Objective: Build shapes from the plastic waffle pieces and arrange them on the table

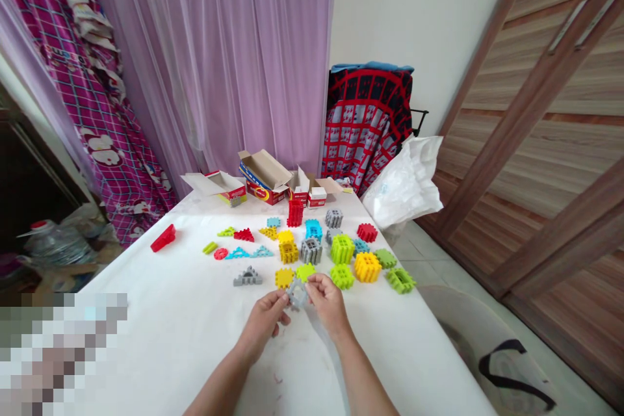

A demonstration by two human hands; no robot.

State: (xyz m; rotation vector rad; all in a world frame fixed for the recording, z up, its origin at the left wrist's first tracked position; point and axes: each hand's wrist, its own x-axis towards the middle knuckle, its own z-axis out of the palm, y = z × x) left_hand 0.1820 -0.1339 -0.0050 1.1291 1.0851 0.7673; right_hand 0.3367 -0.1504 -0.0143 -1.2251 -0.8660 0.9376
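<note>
Between my two hands is a grey plastic interlocking building piece (297,294), held above the white table near its middle. My left hand (267,318) pinches its left edge, fingers curled. My right hand (325,299) grips the opposite edge with thumb and fingertips. Just beyond the held piece lie a flat yellow square piece (285,278) and a lime green one (305,272). A stack of grey triangular pieces (247,277) rests to the left. To the right stand lime green blocks (342,276) and an orange-yellow block (367,267).
Several opened cardboard boxes (266,175) line the table's far edge. A red piece (163,238) lies alone at the left. Smaller coloured triangles (238,253) and stacked blocks (311,250) fill the middle. A white plastic bag (404,182) hangs by the far right corner.
</note>
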